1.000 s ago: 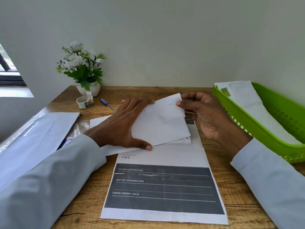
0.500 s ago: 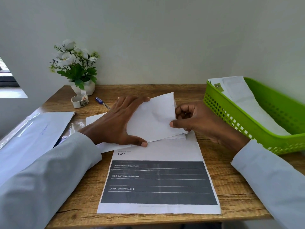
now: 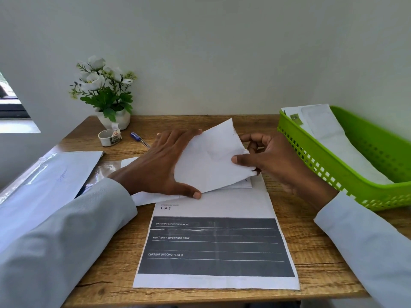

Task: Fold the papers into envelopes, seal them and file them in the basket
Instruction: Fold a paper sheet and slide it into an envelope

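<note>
At a wooden surface (image 3: 311, 252) set against a pale wall, we see the left hand (image 3: 160, 165) pressing a folded white paper (image 3: 211, 158) flat, fingers spread along its left edge and thumb on the lower edge. The right hand (image 3: 269, 161) pinches the paper's right edge, thumb and fingers clamped on it, lifting that corner slightly. Beneath lies a printed form (image 3: 213, 247) reading "1 of 3", "DAY SHIFT SUPERVISOR NAME", "NIGHT SHIFT SUPERVISOR NAME" and "CURRENT ONGOING TASK ID"; its bottom edge sits near the surface's front edge. The green basket (image 3: 347, 172) stands just right of the hands, holding white envelopes (image 3: 329, 134). To the left rest a clear-windowed packet (image 3: 44, 183), a tape roll (image 3: 109, 137), a blue pen (image 3: 139, 138) and a potted white flower (image 3: 106, 94). Bare wood is open right of the form.
</note>
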### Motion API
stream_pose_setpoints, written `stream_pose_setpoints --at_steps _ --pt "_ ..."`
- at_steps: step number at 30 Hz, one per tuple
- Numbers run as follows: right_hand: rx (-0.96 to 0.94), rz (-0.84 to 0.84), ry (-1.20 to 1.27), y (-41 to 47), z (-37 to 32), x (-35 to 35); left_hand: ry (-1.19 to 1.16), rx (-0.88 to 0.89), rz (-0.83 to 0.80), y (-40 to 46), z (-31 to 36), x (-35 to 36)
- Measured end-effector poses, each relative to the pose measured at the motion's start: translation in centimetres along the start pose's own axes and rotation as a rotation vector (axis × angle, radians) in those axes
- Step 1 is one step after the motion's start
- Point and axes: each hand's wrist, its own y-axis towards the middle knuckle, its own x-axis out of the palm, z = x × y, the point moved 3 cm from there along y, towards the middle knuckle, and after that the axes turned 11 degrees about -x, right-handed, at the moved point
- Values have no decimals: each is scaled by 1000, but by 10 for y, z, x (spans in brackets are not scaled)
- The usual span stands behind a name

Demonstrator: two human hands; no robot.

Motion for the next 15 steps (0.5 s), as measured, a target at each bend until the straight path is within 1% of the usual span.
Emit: stream_pose_setpoints --at_steps 3,6,11,15 --pt "-8 0 67 0 -2 2 -38 -14 -13 4 13 -2" --pt "-22 -19 80 0 -5 4 -96 8 4 11 33 -3" --pt "-81 4 85 0 -11 5 -8 23 99 20 56 6" --pt "-85 21 84 0 -13 4 18 -30 148 20 64 21"
